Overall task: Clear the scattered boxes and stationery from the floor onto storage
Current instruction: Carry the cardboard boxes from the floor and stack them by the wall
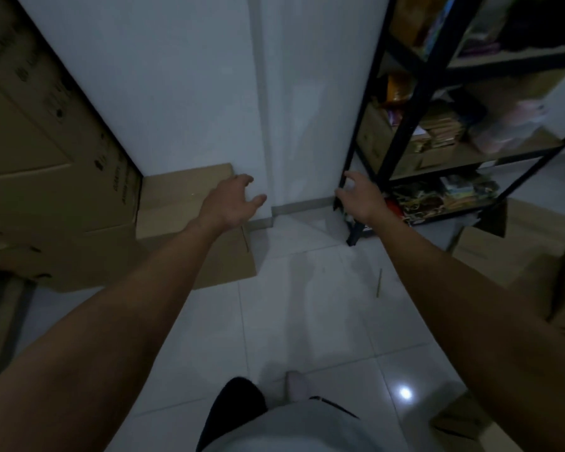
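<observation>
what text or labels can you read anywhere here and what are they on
No text here reads clearly.
Large cardboard box at left: dark printed words and symbols on its side, too blurred to read.
Goods on the black shelf rack: colourful packaging, any print too small and blurred to read.
Open cardboard box at right: no print visible.

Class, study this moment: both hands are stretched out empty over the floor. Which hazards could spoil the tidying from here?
1. The thin stick on the pale tile is easy to miss in this dim light, so a foot may land on it.
2. The flattened cardboard below the left hand could slide underfoot.
</observation>
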The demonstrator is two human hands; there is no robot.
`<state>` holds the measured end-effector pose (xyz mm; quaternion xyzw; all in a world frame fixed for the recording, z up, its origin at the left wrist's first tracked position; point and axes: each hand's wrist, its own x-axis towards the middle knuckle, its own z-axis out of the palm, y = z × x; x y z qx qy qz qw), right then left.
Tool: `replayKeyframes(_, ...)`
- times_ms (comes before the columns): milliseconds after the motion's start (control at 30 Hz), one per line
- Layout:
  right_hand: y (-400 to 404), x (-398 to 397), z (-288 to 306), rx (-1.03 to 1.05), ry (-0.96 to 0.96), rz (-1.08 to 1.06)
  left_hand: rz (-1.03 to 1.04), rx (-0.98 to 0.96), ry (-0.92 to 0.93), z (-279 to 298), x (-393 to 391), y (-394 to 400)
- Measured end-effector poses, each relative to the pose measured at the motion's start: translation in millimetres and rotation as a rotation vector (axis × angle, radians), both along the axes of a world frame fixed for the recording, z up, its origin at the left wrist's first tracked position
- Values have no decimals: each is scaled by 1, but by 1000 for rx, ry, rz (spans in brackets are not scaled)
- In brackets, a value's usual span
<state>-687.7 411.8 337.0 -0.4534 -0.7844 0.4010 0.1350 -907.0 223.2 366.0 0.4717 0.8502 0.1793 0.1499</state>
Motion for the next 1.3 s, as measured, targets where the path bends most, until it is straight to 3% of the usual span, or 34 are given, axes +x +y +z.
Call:
replayKeyframes(300, -91, 130, 41, 79, 58, -109, -132, 55, 54, 34, 127, -56)
replayKeyframes(567, -180, 284, 50, 86, 58, -235, -267, 94, -76, 25, 273, -103)
replayKeyframes(667, -201, 323, 38, 31, 57, -272, -323, 84, -130, 13, 304, -117)
replayKeyframes(867, -231, 483, 1, -64, 66, -440, -450, 40, -206, -13, 425, -119)
replayKeyframes(1300, -242, 814, -121, -350, 40, -783, -420, -250, -620, -90, 702, -52)
